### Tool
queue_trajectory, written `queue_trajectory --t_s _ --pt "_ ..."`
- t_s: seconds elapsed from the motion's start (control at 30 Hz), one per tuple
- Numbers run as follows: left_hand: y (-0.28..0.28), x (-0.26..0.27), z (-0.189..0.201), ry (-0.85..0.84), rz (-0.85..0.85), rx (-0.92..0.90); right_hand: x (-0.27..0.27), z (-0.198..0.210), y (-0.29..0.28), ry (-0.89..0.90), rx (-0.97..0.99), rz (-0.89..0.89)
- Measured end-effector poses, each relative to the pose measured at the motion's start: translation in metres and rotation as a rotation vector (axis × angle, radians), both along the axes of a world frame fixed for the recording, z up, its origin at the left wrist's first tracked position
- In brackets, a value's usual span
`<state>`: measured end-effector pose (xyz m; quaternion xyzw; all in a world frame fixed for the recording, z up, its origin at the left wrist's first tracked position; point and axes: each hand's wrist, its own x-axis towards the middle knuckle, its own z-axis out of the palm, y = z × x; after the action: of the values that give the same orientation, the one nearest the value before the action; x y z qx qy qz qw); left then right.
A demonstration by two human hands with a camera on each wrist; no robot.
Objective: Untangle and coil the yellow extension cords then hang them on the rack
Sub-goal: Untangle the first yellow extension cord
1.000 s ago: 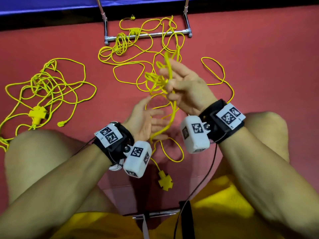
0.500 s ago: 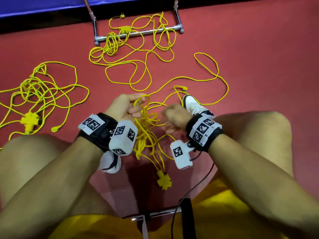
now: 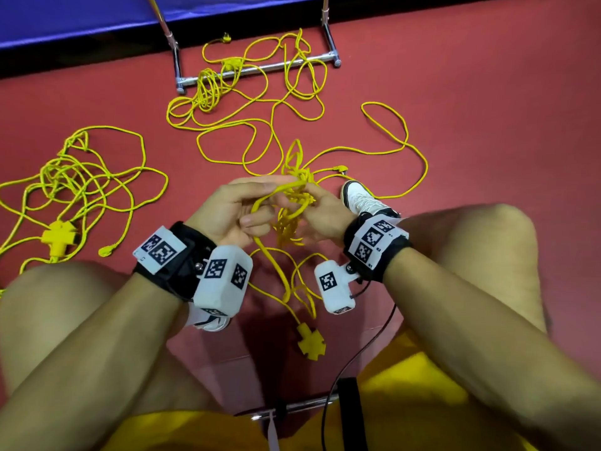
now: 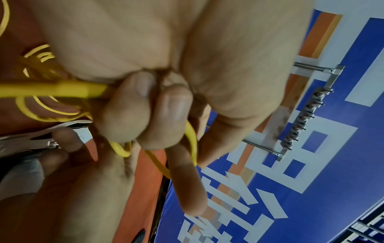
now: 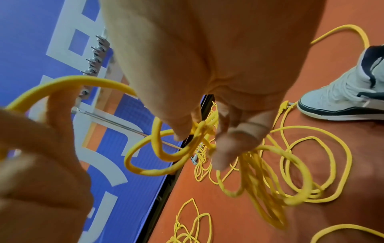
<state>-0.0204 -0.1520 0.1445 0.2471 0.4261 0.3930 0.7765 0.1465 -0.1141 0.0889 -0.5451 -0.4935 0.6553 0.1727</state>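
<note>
Left hand and right hand both grip the tangled cord, hanging downward.

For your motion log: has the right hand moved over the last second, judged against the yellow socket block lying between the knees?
Yes. The right hand has dropped from high above the socket block to closer above it, gripping the cord tangle.

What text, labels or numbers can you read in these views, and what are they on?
No legible words anywhere.
Left wrist band, right wrist band: square black-and-white code markers only; tiny print beside the right one's markers is too small to read.
Blue banner: large white shapes, cropped and tilted, unreadable.
Yellow cord: no print seen.
</note>
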Motion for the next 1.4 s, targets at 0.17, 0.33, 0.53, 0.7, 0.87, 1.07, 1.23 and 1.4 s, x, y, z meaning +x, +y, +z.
queue_trajectory --t_s 0.17,0.33,0.53,0.7,0.87,1.07,1.23,1.4 --pt "-0.003 -0.008 -0.002 0.079 -0.023 0.034 -0.001 0.008 0.015 0.182 -0.142 -0.217" --pt "-0.009 0.007 -0.008 0.158 -0.083 0.071 0.008 0.017 0.017 0.471 -0.312 -0.401" --pt "-0.014 0.019 -0.018 0.414 -0.299 0.056 0.006 0.0 0.024 0.24 0.226 -0.534" --pt "-0.012 0.021 -0.025 0.708 -0.08 0.357 0.004 -0.001 0.017 0.042 0.539 -0.336" --pt "0.0 0.015 -0.022 0.598 0.401 0.404 -0.002 -0.001 0.009 0.079 0.526 -0.267" --pt "0.013 0.009 -0.038 0.636 0.276 0.127 -0.008 -0.003 -0.004 0.212 0.443 -0.044" --pt "0.018 -0.001 -0.037 0.383 0.279 0.005 -0.005 0.005 -0.005 0.303 0.243 0.033" --pt "0.019 0.004 -0.031 0.481 0.376 -0.031 -0.002 0.013 0.007 0.165 0.248 -0.001"
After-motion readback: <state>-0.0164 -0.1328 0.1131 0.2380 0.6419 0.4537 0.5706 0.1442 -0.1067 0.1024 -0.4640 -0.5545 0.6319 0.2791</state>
